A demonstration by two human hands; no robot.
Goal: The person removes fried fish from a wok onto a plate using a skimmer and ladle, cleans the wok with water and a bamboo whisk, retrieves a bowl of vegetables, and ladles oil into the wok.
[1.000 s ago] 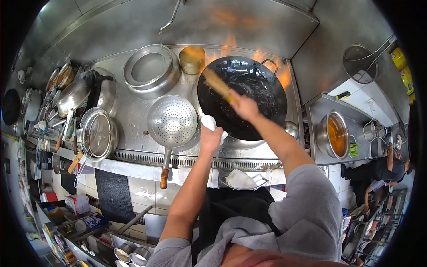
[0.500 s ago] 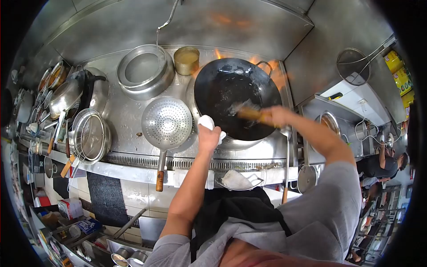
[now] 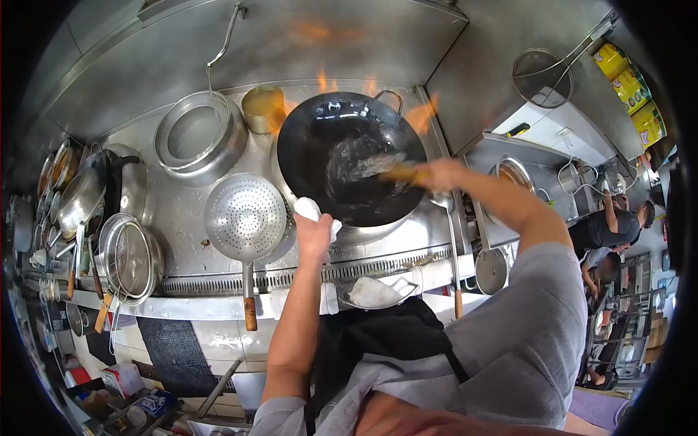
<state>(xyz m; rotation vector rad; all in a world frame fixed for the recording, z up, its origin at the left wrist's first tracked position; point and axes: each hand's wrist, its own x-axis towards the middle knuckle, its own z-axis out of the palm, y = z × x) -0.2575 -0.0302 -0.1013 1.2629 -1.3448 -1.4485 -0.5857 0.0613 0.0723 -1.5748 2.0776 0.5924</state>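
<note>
A large black wok (image 3: 305, 163) sits over the burner, with flames showing behind its rim. Water swirls across its inside. My left hand (image 3: 314, 236) is closed around a folded white cloth (image 3: 307, 208) at the wok's near left edge; the wok handle under the cloth is hidden. Over the wok's right side, my right hand (image 3: 442, 176) grips a bamboo wok brush (image 3: 400, 174), its bristles blurred in the water. A perforated strainer ladle (image 3: 246, 216) rests left of my left hand, its wooden handle toward me.
A metal pot with a strainer (image 3: 196, 142) and a brass-coloured can (image 3: 264, 109) stand behind. Several wire strainers (image 3: 131, 258) hang at left. A long-handled ladle (image 3: 454, 251) lies at right, a cloth in a dish (image 3: 374, 292) in front. Co-workers (image 3: 611, 221) stand far right.
My view has turned, so the scene sits further left. The brush has moved right and slightly away within the wok, and the water swirls more widely. My left hand keeps its grip.
</note>
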